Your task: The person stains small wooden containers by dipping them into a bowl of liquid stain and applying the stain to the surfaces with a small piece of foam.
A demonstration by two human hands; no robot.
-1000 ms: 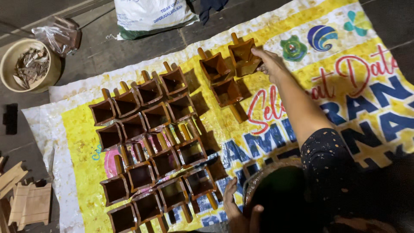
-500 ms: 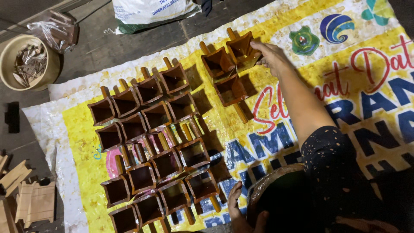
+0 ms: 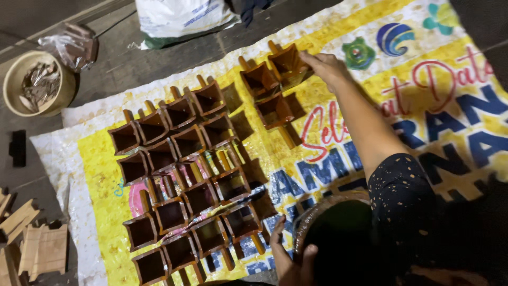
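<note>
Glossy brown varnish already covers the many wooden scoops [image 3: 185, 175] laid in rows on the printed yellow banner [image 3: 370, 90]. One more scoop [image 3: 288, 62] is being set beside two others at the far end, its rim pinched by the right hand [image 3: 329, 68]. The left hand [image 3: 286, 257] is wrapped on a dark bowl [image 3: 333, 238], apparently the varnish; unfinished pale pieces [image 3: 37, 249] lie off the banner.

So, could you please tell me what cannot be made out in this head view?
- Right hand: its fingertips lie against the far wooden box, so the grip is unclear.
- Left hand: partly behind the dark round bowl and cut by the bottom edge.
- Bowl contents: too dark.
- Bucket contents: too small to identify.
- Pale wooden pieces: cut by the left edge.
</note>
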